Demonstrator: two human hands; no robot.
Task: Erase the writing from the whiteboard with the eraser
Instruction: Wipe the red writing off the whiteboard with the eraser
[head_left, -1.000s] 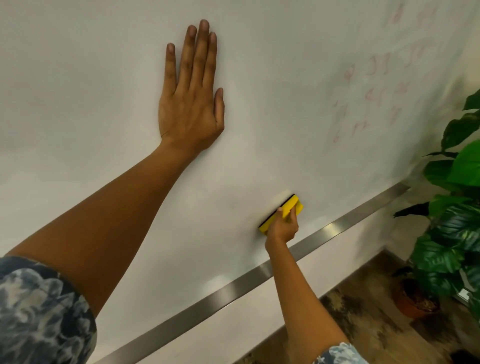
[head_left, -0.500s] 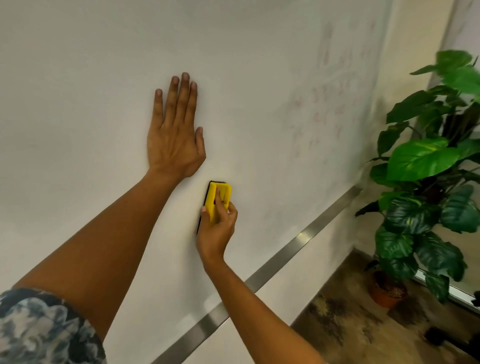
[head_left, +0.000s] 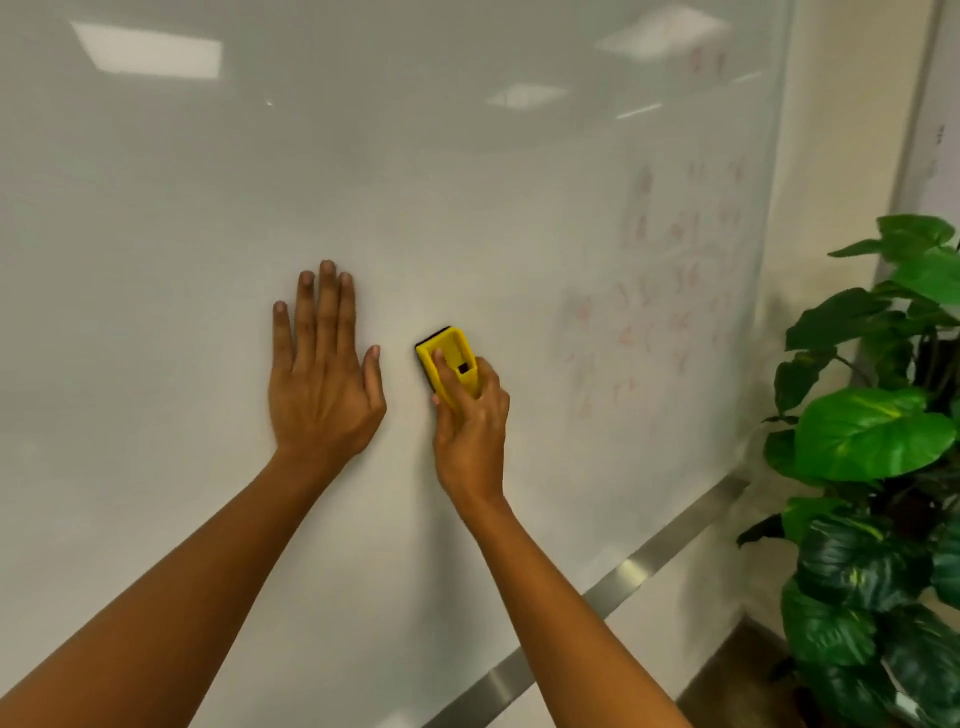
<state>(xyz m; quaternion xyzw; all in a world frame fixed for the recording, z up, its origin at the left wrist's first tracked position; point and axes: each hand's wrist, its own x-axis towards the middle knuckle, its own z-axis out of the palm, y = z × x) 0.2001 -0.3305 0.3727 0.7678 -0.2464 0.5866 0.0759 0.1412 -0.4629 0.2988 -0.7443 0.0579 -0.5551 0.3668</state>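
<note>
A large whiteboard (head_left: 467, 182) fills most of the view. Faint, smeared red writing (head_left: 670, 291) remains on its right part. My left hand (head_left: 322, 374) lies flat on the board, fingers up and slightly spread, holding nothing. Just to its right, my right hand (head_left: 470, 431) grips a yellow eraser (head_left: 449, 361) with a black pad and presses it against the board. The eraser stands roughly upright, tilted a little to the left, well left of the red writing.
A metal ledge (head_left: 613, 587) runs along the board's lower edge. A big green potted plant (head_left: 878, 467) stands at the right, close to the board's right end. Brown patterned floor (head_left: 737, 680) shows below.
My right hand has carried the eraser from low near the ledge up and left to beside my left hand. The view has pulled back and turned right; the left hand stays flat.
</note>
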